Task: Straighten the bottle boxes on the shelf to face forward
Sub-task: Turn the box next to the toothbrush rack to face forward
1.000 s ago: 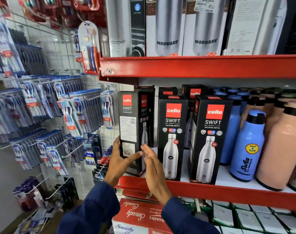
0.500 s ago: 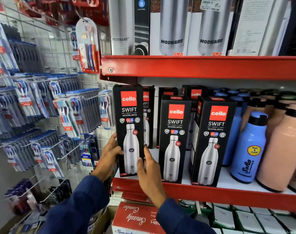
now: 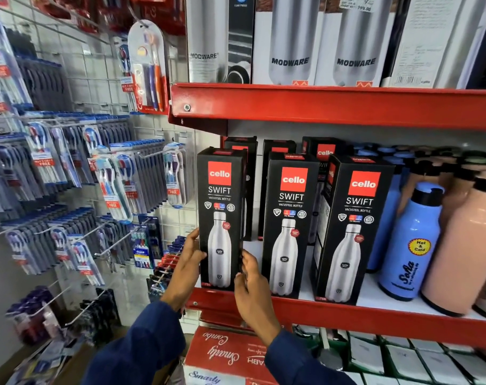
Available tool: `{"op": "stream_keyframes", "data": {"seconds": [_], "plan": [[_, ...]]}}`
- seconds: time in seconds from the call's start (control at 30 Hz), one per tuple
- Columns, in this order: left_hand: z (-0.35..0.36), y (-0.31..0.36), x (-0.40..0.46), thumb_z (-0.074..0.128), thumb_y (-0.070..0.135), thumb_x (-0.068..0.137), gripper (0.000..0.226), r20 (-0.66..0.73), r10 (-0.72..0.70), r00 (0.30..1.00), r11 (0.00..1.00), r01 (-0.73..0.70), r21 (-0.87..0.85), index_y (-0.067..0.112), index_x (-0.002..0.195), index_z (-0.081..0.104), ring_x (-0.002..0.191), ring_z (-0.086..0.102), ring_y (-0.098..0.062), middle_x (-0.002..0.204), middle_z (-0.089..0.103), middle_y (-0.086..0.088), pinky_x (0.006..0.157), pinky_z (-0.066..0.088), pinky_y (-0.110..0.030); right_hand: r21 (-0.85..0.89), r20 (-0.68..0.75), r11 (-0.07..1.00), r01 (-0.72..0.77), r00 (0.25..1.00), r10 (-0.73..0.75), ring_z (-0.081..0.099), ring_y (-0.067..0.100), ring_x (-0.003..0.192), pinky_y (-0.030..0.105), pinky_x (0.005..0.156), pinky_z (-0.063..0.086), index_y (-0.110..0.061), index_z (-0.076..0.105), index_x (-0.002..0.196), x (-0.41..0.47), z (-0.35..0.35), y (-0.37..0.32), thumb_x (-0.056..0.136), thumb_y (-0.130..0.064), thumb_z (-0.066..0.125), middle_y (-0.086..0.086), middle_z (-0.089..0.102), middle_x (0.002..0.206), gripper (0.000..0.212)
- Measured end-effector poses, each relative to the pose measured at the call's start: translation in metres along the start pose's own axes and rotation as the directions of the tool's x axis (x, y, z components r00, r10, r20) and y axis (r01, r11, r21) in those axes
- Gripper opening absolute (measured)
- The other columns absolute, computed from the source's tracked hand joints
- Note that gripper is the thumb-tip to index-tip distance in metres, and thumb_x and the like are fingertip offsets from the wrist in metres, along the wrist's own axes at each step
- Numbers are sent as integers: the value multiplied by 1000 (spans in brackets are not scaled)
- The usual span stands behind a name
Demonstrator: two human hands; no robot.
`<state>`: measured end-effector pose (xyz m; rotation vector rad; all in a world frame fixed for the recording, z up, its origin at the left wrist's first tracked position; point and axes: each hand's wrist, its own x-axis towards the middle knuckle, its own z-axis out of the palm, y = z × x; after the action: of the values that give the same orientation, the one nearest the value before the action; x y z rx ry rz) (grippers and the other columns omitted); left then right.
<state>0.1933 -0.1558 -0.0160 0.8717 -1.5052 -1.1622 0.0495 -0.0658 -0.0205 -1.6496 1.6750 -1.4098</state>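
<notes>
Three black Cello Swift bottle boxes stand in a front row on the red shelf (image 3: pixel 375 318). The leftmost box (image 3: pixel 221 195) faces forward, upright at the shelf's left end. My left hand (image 3: pixel 187 262) presses its left side and my right hand (image 3: pixel 252 284) grips its lower right edge. The middle box (image 3: pixel 290 218) shows its front, and the right box (image 3: pixel 355 226) is turned slightly, showing a bit of its left side. More black boxes (image 3: pixel 323 151) stand behind them, mostly hidden.
Blue bottles (image 3: pixel 411 245) and peach bottles (image 3: pixel 463 251) fill the shelf's right part. Modware boxes (image 3: pixel 290 43) sit on the upper shelf (image 3: pixel 319 107). Toothbrush packs (image 3: pixel 119 184) hang on hooks at left. Red cartons (image 3: pixel 228 354) lie below.
The leftmost box was turned from showing its side panel to showing its front, then set down on the shelf edge. Both hands stayed on it, shifting to its lower sides.
</notes>
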Motion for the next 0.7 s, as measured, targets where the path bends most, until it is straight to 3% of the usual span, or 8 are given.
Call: {"op": "stream_keyframes", "data": {"seconds": [0.07, 0.13, 0.17, 0.23, 0.33, 0.5, 0.6, 0.7], "plan": [[-2, -5, -7, 40, 0, 99, 47, -24, 14, 1000, 998, -13, 65, 30, 134, 50, 114, 65, -16, 120, 70, 7, 91, 58, -34, -59, 2, 998, -16, 1000, 16, 58, 4, 112, 4, 91, 37, -21, 31, 148, -2, 1, 4, 98, -13, 43, 4, 59, 132, 53], [-2, -10, -13, 49, -2, 96, 40, -66, 17, 998, 978, -3, 206, 20, 129, 54, 107, 69, -16, 114, 73, 4, 95, 57, -36, -108, 11, 994, -22, 1000, 24, 59, -6, 71, 0, 63, 41, -20, 35, 147, -5, 2, 5, 96, -12, 44, -5, 67, 94, 52], [-1, -10, -16, 54, -1, 93, 39, -84, 26, 996, 956, 0, 295, 18, 127, 54, 104, 69, -12, 114, 73, 3, 96, 57, -37, -124, 18, 992, -19, 1000, 22, 56, -6, 58, 4, 52, 40, -19, 37, 146, -7, 2, 5, 96, -11, 44, -10, 62, 76, 52], [3, -10, -23, 64, 4, 90, 42, -118, 51, 992, 899, 6, 438, 14, 130, 56, 104, 70, -13, 115, 72, 0, 91, 55, -27, -176, 20, 984, -13, 1000, 17, 55, -6, 50, 8, 45, 39, -17, 40, 144, -9, 0, 5, 94, -10, 45, -13, 53, 62, 51], [10, -9, -31, 72, 13, 86, 49, -184, 88, 979, 836, 28, 548, 6, 132, 58, 112, 70, -26, 118, 74, -11, 90, 46, -21, -259, 23, 966, 0, 1000, 6, 53, 1, 47, 8, 42, 37, -15, 42, 143, -12, 0, 2, 92, -11, 44, -10, 57, 62, 51], [11, -7, -39, 70, 14, 87, 42, -202, 110, 973, 810, 30, 585, 6, 128, 62, 104, 72, -30, 111, 77, -13, 88, 52, -28, -278, 15, 960, -12, 1000, 17, 61, 5, 57, 10, 50, 41, -14, 45, 141, -17, 0, 2, 92, -11, 44, -1, 70, 74, 49], [10, -7, -42, 69, 12, 87, 32, -198, 130, 972, 790, 19, 613, 7, 119, 65, 93, 74, -26, 102, 78, -8, 78, 49, -22, -258, -16, 966, -26, 1000, 23, 66, 7, 70, 6, 58, 45, -15, 51, 138, -20, -1, 4, 91, -10, 46, 4, 75, 93, 47], [10, -8, -45, 68, 12, 87, 30, -202, 140, 969, 769, 22, 639, 10, 116, 65, 86, 72, -18, 95, 73, 5, 65, 42, -4, -234, -21, 972, -20, 1000, 16, 66, 5, 66, 3, 52, 42, -16, 54, 135, -23, -2, 5, 91, -12, 49, 2, 75, 88, 44]]}}
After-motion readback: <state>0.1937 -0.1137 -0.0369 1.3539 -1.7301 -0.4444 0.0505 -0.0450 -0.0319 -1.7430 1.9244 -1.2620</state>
